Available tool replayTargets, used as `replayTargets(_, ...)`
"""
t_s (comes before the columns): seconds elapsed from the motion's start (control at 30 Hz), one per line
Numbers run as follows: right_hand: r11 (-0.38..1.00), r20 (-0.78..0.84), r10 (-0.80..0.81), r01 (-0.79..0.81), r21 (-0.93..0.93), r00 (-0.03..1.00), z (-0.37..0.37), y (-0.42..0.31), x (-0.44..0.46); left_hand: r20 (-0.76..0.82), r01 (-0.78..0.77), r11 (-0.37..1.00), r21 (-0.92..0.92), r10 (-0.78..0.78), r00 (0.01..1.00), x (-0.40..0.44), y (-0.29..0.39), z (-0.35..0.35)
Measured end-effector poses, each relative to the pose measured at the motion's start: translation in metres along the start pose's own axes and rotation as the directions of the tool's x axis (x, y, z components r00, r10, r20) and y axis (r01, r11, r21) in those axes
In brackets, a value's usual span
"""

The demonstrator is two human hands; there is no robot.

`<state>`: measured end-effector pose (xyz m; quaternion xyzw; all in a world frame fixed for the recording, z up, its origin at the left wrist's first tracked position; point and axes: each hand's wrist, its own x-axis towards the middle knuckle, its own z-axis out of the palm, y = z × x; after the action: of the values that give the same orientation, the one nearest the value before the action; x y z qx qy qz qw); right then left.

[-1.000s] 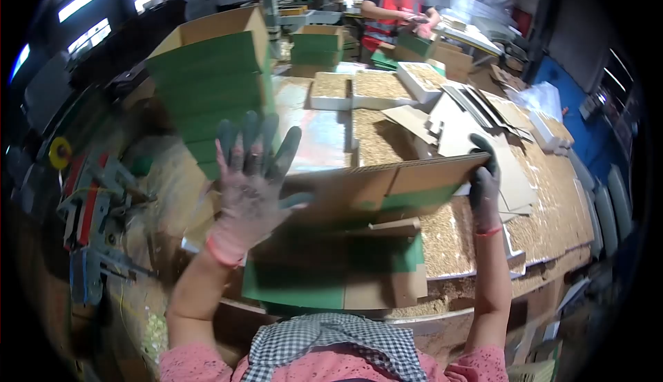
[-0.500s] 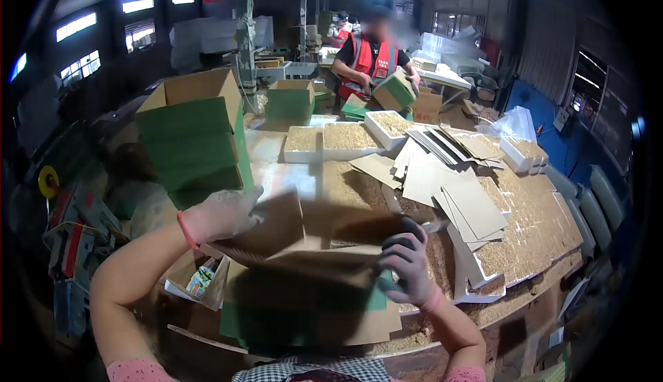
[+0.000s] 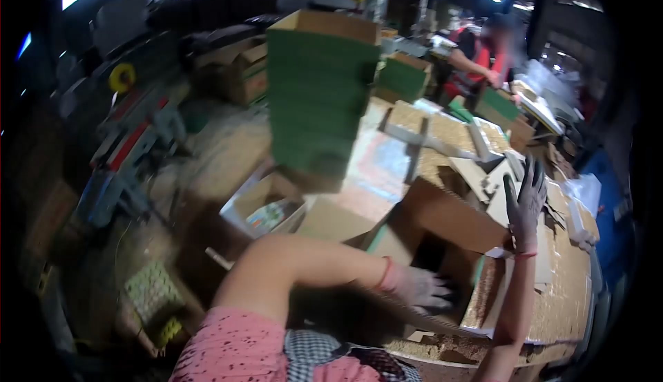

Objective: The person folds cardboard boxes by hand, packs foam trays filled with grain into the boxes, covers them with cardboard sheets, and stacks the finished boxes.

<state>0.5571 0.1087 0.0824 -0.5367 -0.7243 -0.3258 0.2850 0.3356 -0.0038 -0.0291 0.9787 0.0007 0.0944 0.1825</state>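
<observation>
An open cardboard box [image 3: 449,216], brown inside with some green on its outside, sits tilted at the table's front edge before me. Over its near side reaches my left hand [image 3: 423,289] in a pale glove, fingers stretched out at the opening; whether it touches the inner wall I cannot tell. My right hand [image 3: 527,206], gloved with dark fingertips, is raised at the box's right corner, its fingers spread upward and nothing in them. Loose cardboard sheets [image 3: 473,178] lie just beyond the box, partly hidden by that hand.
A tall green carton [image 3: 318,99] stands at the back left. Near it is a small open box [image 3: 266,206] with colourful packets. White trays [image 3: 449,133] of grainy brown material fill the far table. A co-worker in a red vest [image 3: 487,61] handles another green box [image 3: 497,108]. A patterned stool [image 3: 155,292] stands lower left.
My view has swung left. The box has turned and tilted. My left hand has moved from its far left edge to the opening; my right has let go of its rim and spread its fingers.
</observation>
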Motion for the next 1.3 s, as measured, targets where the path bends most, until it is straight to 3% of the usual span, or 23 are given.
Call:
replayTargets(0.07,0.998,0.378,0.0,-0.023,0.057,0.926,0.004,-0.009,-0.042,0.237,0.125,0.947,-0.297,-0.054,0.97,0.011,0.002,-0.039)
replayTargets(0.13,0.973,0.639,-0.096,-0.064,0.223,0.763,-0.029,-0.057,-0.083,0.201,-0.008,0.771,-0.636,0.176,0.964,0.003,0.005,-0.054)
replayTargets(0.23,0.72,0.607,0.062,-0.457,0.522,0.792,-0.02,-0.059,-0.118,0.268,0.214,0.958,-0.19,-0.159,0.95,-0.012,0.053,-0.104)
replayTargets(0.3,0.616,0.176,-0.143,-0.051,0.786,0.974,-0.066,-0.089,-0.102,-0.103,0.296,0.955,0.03,-0.292,0.951,-0.016,0.016,-0.105)
replayTargets(0.37,0.122,0.563,0.399,-0.65,0.75,0.724,-0.043,-0.076,-0.136,-0.244,0.516,0.849,0.113,-0.479,0.843,-0.059,-0.041,-0.079)
replayTargets(0.43,-0.146,0.783,0.118,-0.769,0.622,0.611,-0.034,-0.062,-0.21,-0.481,0.563,0.797,0.217,-0.415,0.773,-0.082,-0.051,-0.073)
replayTargets(0.47,0.193,0.777,-0.05,-0.757,0.624,0.627,-0.053,-0.079,-0.232,-0.478,0.547,0.812,0.205,-0.405,0.78,-0.1,-0.045,-0.085)
replayTargets(0.53,0.756,0.917,-0.276,-0.523,0.393,0.289,-0.098,-0.104,-0.216,-0.526,0.455,0.877,0.154,-0.317,0.789,-0.137,-0.05,-0.097)
replayTargets(0.57,0.679,0.92,-0.239,-0.624,0.387,0.311,-0.105,-0.093,-0.209,-0.582,0.369,0.918,0.142,-0.224,0.781,-0.149,-0.057,-0.096)
replayTargets(0.6,0.324,0.894,-0.123,-0.835,0.446,0.43,-0.105,-0.078,-0.194,-0.689,0.303,0.949,0.088,-0.162,0.707,-0.155,-0.052,-0.092)
replayTargets(0.63,-0.28,0.83,0.049,-0.79,0.545,0.556,-0.11,-0.067,-0.177,-0.78,0.225,0.973,0.048,-0.105,0.617,-0.16,-0.048,-0.09)
replayTargets(0.67,-0.508,0.763,0.185,-0.604,0.614,0.619,-0.12,-0.073,-0.144,-0.724,0.12,0.903,-0.412,-0.405,0.558,-0.159,-0.029,-0.079)
replayTargets(0.73,-0.405,0.762,0.375,-0.646,0.646,0.527,-0.142,-0.127,-0.068,-0.37,0.044,0.442,-0.896,-0.796,0.479,-0.173,-0.038,-0.043)
replayTargets(0.77,0.257,0.582,0.063,-0.576,0.776,0.811,-0.144,-0.153,-0.045,-0.534,0.126,0.666,-0.735,-0.684,0.498,-0.177,-0.046,-0.017)
replayTargets(0.8,0.747,0.532,-0.342,-0.12,0.653,0.775,-0.149,-0.175,-0.034,-0.563,0.284,0.733,-0.619,-0.665,0.49,-0.179,-0.038,-0.014)
replayTargets(0.87,0.716,0.527,-0.53,0.017,0.698,0.664,-0.111,-0.232,-0.081,-0.483,0.504,0.565,-0.654,-0.824,0.296,-0.165,-0.001,-0.043)
replayTargets(0.93,0.639,0.48,-0.624,0.048,0.768,0.617,-0.096,-0.256,-0.118,-0.345,0.479,0.344,-0.808,-0.934,0.088,-0.15,0.038,-0.063)
replayTargets(0.97,0.58,0.428,-0.64,0.035,0.814,0.639,-0.097,-0.242,-0.121,-0.406,0.394,0.422,-0.816,-0.905,0.13,-0.162,0.031,-0.051)
replayTargets(1.03,0.554,0.282,-0.211,-0.123,0.823,0.936,-0.121,-0.157,-0.112,-0.494,0.191,0.528,-0.827,-0.846,0.2,-0.168,0.035,-0.048)
replayTargets(1.07,0.758,0.203,0.094,-0.202,0.621,0.975,-0.105,-0.105,-0.156,-0.523,0.077,0.551,-0.831,-0.821,0.228,-0.163,0.046,-0.057)
replayTargets(1.13,0.726,-0.021,0.674,-0.657,0.202,0.738,-0.075,-0.001,-0.242,-0.494,-0.218,0.449,-0.866,-0.836,0.239,-0.153,0.045,-0.055)
replayTargets(1.17,0.262,-0.03,0.952,-0.761,0.594,0.304,-0.108,0.029,-0.215,-0.466,-0.171,0.436,-0.883,-0.859,0.213,-0.156,0.038,-0.052)
replayTargets(1.3,0.002,0.184,0.976,-0.844,0.537,0.119,-0.054,0.155,-0.313,-0.445,-0.078,0.439,-0.895,-0.867,0.223,-0.14,0.01,-0.041)
